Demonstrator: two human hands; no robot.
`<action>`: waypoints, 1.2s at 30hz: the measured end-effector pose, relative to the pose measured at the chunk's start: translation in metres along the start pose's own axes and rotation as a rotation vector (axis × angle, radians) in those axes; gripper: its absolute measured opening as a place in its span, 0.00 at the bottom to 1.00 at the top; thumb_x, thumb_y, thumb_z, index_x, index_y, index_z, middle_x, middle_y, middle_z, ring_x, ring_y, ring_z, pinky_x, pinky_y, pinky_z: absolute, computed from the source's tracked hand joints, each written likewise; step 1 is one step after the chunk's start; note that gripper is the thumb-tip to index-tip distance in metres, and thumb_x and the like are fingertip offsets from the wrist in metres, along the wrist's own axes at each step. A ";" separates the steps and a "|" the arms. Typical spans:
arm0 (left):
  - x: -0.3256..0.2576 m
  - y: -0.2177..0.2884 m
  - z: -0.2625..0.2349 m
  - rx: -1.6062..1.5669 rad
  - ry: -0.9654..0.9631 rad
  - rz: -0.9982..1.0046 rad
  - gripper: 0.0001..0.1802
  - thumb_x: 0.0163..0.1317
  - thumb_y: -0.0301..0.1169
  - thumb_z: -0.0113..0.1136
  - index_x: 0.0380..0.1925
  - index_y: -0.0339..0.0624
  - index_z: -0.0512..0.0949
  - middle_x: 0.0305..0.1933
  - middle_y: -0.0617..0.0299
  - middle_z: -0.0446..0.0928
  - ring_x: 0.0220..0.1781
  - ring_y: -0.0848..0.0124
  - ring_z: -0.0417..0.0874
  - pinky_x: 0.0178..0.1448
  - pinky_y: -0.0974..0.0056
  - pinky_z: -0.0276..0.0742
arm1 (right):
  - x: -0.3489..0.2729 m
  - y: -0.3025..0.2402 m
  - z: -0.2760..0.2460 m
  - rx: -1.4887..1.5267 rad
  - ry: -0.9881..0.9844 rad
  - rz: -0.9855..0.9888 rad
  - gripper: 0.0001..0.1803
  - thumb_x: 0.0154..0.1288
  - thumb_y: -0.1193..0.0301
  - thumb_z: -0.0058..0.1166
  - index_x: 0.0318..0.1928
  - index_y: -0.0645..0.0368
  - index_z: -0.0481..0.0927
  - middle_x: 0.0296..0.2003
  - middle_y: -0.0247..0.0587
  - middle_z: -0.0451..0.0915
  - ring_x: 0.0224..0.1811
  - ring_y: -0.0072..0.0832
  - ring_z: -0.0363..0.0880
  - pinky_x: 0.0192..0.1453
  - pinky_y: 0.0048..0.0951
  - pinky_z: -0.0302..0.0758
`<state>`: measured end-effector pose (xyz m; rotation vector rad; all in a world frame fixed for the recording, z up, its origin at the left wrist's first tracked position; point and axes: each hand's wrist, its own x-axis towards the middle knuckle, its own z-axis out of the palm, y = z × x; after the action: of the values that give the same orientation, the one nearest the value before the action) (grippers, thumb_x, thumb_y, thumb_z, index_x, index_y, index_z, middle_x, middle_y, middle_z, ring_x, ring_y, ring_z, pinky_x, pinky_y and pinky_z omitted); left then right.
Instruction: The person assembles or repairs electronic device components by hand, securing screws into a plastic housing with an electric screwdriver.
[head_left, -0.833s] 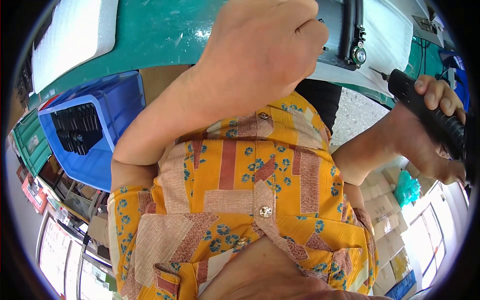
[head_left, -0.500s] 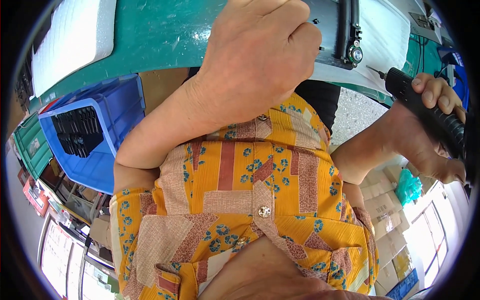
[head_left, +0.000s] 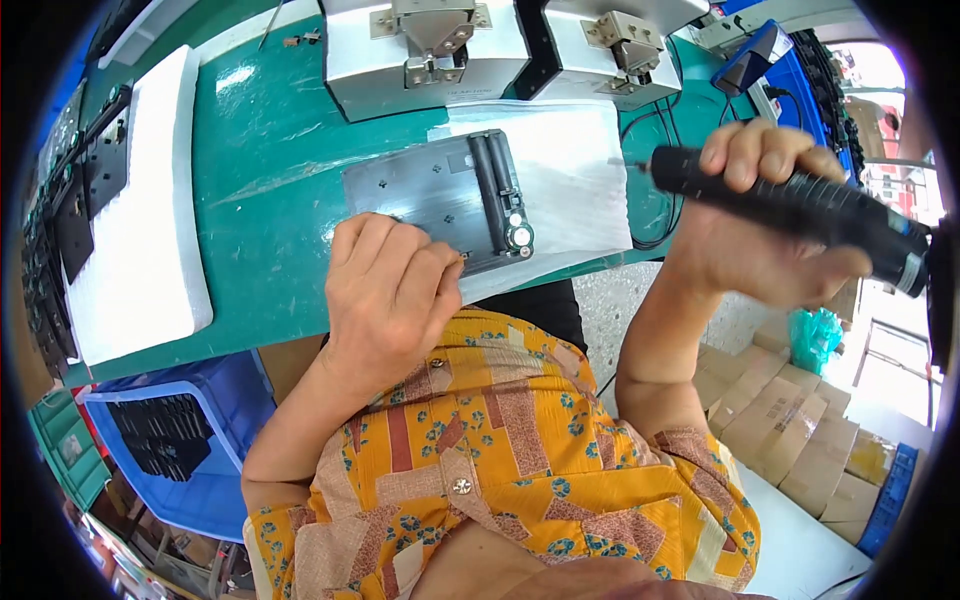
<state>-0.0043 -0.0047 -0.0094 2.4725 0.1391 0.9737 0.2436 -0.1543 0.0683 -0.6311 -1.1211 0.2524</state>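
Observation:
A dark flat panel (head_left: 440, 190) with a black ridged bar along its right side lies on a white sheet (head_left: 570, 190) on the green table (head_left: 270, 110). My left hand (head_left: 390, 290) rests with curled fingers on the panel's near edge, pressing it down. My right hand (head_left: 760, 230) is raised to the right of the table and grips a black electric screwdriver (head_left: 800, 205), whose tip points left toward the sheet, off the panel.
Two grey metal fixtures (head_left: 425, 45) with clamps stand at the back of the table. A long white foam block (head_left: 140, 220) lies at the left beside racks of dark parts. A blue crate (head_left: 180, 440) of black parts sits below left. Cardboard boxes (head_left: 800, 440) are stacked at the right.
The view has swung up from my lap to the table. My left hand now sits on the panel's edge, and my right hand has brought the screwdriver closer to the table.

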 end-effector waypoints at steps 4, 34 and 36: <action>0.000 -0.004 0.003 0.020 -0.010 -0.012 0.12 0.44 0.20 0.71 0.30 0.38 0.80 0.31 0.59 0.74 0.33 0.59 0.75 0.42 0.54 0.70 | 0.037 0.014 -0.020 0.009 -0.024 0.017 0.46 0.55 0.23 0.55 0.50 0.55 0.82 0.39 0.43 0.77 0.38 0.35 0.76 0.44 0.44 0.73; 0.003 -0.004 0.002 0.009 -0.051 -0.007 0.13 0.45 0.21 0.72 0.33 0.37 0.81 0.32 0.59 0.74 0.32 0.59 0.75 0.41 0.54 0.71 | 0.066 0.047 0.006 0.004 -0.038 0.187 0.41 0.66 0.28 0.47 0.47 0.56 0.77 0.33 0.39 0.76 0.31 0.28 0.79 0.38 0.34 0.77; 0.003 -0.005 0.002 0.006 -0.050 -0.004 0.14 0.45 0.21 0.72 0.33 0.37 0.81 0.32 0.59 0.74 0.33 0.59 0.76 0.41 0.54 0.71 | 0.069 0.050 0.008 0.015 -0.020 0.197 0.40 0.67 0.28 0.47 0.47 0.57 0.77 0.32 0.38 0.76 0.30 0.27 0.79 0.38 0.33 0.78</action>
<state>-0.0004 -0.0006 -0.0114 2.4990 0.1314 0.9101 0.2723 -0.0774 0.0935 -0.7279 -1.0763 0.4367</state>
